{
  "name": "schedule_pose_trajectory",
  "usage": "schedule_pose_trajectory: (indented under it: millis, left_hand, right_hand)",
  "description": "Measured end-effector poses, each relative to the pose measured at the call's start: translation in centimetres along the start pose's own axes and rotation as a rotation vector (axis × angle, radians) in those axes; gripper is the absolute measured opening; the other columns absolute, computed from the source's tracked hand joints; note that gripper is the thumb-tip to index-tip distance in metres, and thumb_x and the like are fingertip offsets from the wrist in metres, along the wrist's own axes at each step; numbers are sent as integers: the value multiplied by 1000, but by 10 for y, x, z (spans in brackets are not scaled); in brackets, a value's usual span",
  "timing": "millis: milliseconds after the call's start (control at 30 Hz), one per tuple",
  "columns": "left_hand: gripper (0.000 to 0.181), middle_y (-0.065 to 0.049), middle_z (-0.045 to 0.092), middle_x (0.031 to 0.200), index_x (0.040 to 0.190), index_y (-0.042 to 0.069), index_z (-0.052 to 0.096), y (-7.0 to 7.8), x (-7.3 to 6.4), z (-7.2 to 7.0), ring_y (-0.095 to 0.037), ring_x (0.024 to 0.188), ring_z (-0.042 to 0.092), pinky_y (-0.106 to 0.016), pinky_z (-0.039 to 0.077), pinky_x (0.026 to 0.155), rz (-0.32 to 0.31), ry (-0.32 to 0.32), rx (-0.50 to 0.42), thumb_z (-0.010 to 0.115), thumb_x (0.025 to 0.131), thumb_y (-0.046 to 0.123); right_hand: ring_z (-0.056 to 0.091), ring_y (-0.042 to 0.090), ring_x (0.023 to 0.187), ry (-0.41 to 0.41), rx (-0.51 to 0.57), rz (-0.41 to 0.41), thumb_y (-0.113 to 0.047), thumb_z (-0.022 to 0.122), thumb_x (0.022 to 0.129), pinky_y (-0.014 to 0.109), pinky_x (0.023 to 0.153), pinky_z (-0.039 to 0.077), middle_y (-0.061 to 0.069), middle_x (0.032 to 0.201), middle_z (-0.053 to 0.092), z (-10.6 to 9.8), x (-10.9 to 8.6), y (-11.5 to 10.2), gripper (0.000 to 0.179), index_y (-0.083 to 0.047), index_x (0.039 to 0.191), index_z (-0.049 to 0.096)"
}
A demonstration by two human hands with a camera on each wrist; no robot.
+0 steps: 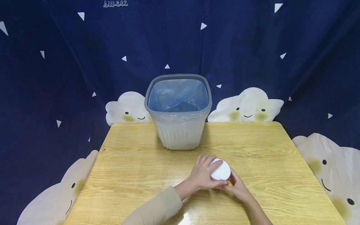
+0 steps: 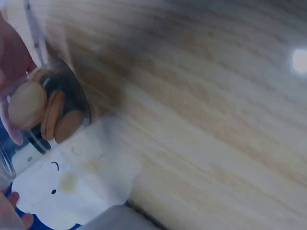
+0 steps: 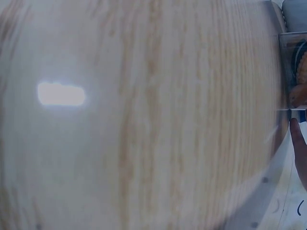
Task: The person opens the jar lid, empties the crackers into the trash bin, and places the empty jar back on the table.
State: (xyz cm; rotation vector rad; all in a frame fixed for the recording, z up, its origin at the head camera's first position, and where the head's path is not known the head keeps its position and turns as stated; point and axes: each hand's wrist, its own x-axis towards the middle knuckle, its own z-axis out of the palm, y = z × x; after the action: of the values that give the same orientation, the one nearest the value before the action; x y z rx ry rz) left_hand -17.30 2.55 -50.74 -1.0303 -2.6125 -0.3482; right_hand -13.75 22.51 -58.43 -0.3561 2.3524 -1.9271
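Both hands are on a clear jar (image 2: 82,103) with a round white lid (image 1: 221,170), held above the wooden table (image 1: 126,168). From the left side, my left hand (image 1: 203,175) grips the lid, its fingers and thumb curved round the rim. Below it on the right, my right hand (image 1: 239,188) holds the jar's body. Round tan and brown cookies (image 2: 28,105) show through the clear wall in the left wrist view. At the right edge of the right wrist view, only part of the jar (image 3: 286,72) and a finger (image 3: 298,151) appear.
A grey-rimmed waste bin (image 1: 181,132) with a blue bag liner (image 1: 177,90) stands at the table's back edge. Behind and beside the table hangs a dark blue curtain (image 1: 239,40) with white triangles and smiling clouds.
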Motion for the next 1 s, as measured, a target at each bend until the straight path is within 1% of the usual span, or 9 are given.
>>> schedule_pose_trajectory:
  millis: [133,267,367,467,567,767,900,1000]
  left_hand:
    - [73,2,42,134,131,30,46,-11,3,-1,-16,124,37,-39,27,105,113,-21,-39,56,71,70]
    - [72,0,39,139,134,29,44,-22,8,-3,-18,128,33,-40,23,107,218,-62,-119,60,73,64]
    - [71,1,37,141,135,28,44,-28,10,-5,-17,131,29,-41,18,110,276,-104,-195,63,74,59]
    - [70,1,37,142,135,27,43,-33,12,-6,-15,133,27,-42,12,111,322,-140,-249,64,75,56]
    - [70,0,36,143,136,26,42,-36,14,-7,-14,134,25,-42,10,112,353,-178,-284,64,76,54]
    - [71,-1,30,147,138,27,40,-40,16,-6,-16,136,21,-41,9,112,373,-238,-310,64,76,54]
    - [72,-2,28,148,138,27,40,-42,17,-5,-15,137,20,-40,10,112,383,-257,-313,65,76,54]
    - [73,-2,29,148,138,27,40,-43,18,-4,-15,136,20,-39,11,112,390,-257,-310,65,76,54]
  right_hand:
    - [46,1,113,-1,-24,1,-7,75,71,18,94,34,7,130,46,0,0,0,86,-11,143,28]
    - [46,2,113,1,-51,-14,-7,75,72,23,95,36,6,129,48,0,0,0,85,-12,142,28]
    - [46,2,114,-7,-49,-27,-6,75,72,21,94,36,2,129,48,-1,1,1,85,-13,143,28]
    - [44,0,115,-23,-35,-31,-6,74,74,18,94,34,-2,132,46,-1,1,2,85,-13,143,26]
    - [43,-1,116,-36,-28,-36,-7,74,74,17,94,34,-4,134,43,-1,1,2,85,-12,144,25]
    - [44,-1,115,-31,-14,-25,-7,75,73,18,93,35,-4,133,44,0,1,0,86,-11,143,25]
    - [44,-1,116,-27,-12,-23,-7,75,72,18,93,35,-7,132,44,0,1,1,86,-12,143,26]
    - [43,-1,116,-32,-10,-28,-6,74,73,18,94,35,-8,133,43,0,1,1,86,-12,144,25]
